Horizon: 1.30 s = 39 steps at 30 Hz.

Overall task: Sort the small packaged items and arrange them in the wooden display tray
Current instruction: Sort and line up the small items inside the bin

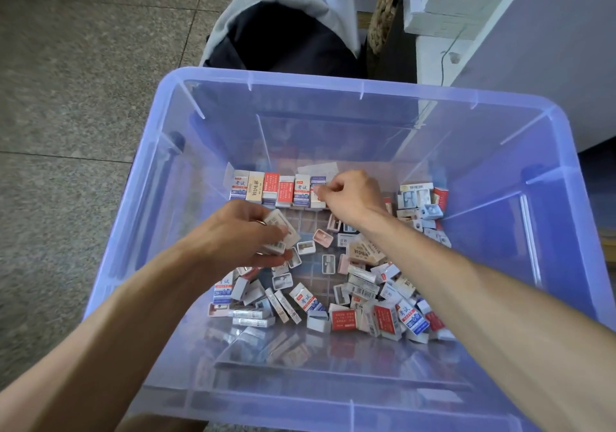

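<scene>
Both hands were inside the translucent blue bin [333,88]. Left hand [240,235] gripped several small packets [281,228]; right hand [353,195] pinched the end packet of the upright row [276,190] along the far wall. Loose packets [366,298] lay heaped on the bin floor.

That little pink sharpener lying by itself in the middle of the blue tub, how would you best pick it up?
Pinch the pink sharpener across its two long sides, coming straight down from above. It lies flat on the tub floor with bare space around it, so fingers fit either side. The right hand is nearest, though busy at the standing row.
</scene>
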Tool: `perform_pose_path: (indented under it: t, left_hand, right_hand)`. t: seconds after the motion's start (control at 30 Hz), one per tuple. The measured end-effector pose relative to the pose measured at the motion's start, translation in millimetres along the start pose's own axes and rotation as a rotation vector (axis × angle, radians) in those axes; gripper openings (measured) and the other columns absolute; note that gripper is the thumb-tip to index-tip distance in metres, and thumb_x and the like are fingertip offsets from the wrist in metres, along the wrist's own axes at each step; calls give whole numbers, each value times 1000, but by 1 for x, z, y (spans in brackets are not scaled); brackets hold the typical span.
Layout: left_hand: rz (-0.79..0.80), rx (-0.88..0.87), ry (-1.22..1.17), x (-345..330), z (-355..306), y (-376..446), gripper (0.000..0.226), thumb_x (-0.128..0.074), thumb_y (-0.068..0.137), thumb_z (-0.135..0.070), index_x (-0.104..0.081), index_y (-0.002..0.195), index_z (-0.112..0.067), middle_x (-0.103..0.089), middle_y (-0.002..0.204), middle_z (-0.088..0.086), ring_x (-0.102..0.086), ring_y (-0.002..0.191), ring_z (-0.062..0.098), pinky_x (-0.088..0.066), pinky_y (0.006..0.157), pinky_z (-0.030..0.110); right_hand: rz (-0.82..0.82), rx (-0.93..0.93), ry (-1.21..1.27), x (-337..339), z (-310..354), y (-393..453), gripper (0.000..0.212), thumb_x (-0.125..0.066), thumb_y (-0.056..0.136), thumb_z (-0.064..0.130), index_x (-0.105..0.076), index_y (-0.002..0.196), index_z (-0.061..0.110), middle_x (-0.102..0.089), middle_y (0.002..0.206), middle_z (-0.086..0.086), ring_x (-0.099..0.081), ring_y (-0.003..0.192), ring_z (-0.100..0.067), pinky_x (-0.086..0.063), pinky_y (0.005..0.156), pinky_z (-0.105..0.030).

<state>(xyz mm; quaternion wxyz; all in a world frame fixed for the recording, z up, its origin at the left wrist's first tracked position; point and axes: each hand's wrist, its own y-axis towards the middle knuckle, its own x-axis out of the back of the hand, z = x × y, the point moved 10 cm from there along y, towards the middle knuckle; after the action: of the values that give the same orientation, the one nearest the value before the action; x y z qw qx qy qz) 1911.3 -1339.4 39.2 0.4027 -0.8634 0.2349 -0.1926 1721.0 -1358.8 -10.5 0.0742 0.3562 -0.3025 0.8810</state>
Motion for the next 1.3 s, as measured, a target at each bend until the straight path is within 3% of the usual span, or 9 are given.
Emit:
perform_pose_path:
  t: [0.1,0.2,0.37,0.53,0.73,0.93,1.03,1.2,1.3]
  left_hand:
    - [5,1,-47,-3,-2,3,10,-62,92,0,-64,98,7,-71,98,25,-74,80,27,-61,67,29]
    - [40,9,-80,-10,-3,4,5,-64,89,0,-66,93,3,-72,96,24,-74,83,28,-62,70,30]
    - [99,36,-98,-22,-1,8,27,-65,84,12,-60,107,0,-71,101,23,-72,91,30,-61,77,31]
    - [72,-1,-24,-16,-4,13,27,-55,86,20,-58,107,2,-61,115,29,-71,87,32,-61,64,26]
    - [7,-65,90,-9,-9,18,21,-65,84,14,-66,103,4,-67,104,24,-74,74,25,-58,57,20]
    - [-56,-106,64,0,-15,18,35,-78,74,8,-60,101,-3,-72,90,21,-72,79,38,-61,75,45]
    - [-53,-156,84,-3,-24,17,34,-82,71,3,-61,98,-2,-73,75,14,-73,70,30,-62,66,35]
    - [44,-292,6,-27,-47,14,29,-77,75,6,-61,97,-2,-66,55,1,-68,56,16,-52,52,17]
    - [113,-349,-11,-47,-59,11,30,-77,74,7,-62,97,-6,-65,57,-2,-67,55,13,-52,51,16]
  right_hand:
    - [310,50,434,-13,17,-39,13,-67,96,24,-74,90,14,-74,84,-3,-68,70,-14,-57,64,-29]
    - [438,104,495,-10,26,-64,7,-75,88,14,-76,88,20,-75,84,-2,-70,75,-13,-59,69,-28]
    - [377,-7,439,-5,3,-58,14,-71,90,4,-73,82,15,-74,84,-7,-71,71,-15,-62,73,-33]
    - [16,-284,447,21,-53,-21,19,-68,93,5,-69,78,16,-73,83,-5,-69,69,-13,-57,63,-23]
    - [-101,-246,345,7,-49,9,19,-76,86,13,-69,70,22,-77,83,-3,-75,81,-20,-61,85,-40]
    - [-20,-117,12,17,-26,4,23,-71,92,38,-76,95,16,-66,85,5,-63,81,-15,-44,70,-23]
    - [67,-61,210,23,-15,-19,19,-67,95,35,-74,91,19,-72,89,9,-68,84,-15,-57,77,-33]
    - [471,-42,557,14,-1,-70,8,-70,92,14,-75,98,14,-77,86,-3,-73,77,-12,-56,64,-22]
    - [450,-54,581,23,-13,-79,15,-71,88,0,-72,97,12,-75,76,-2,-70,67,-10,-58,63,-22]
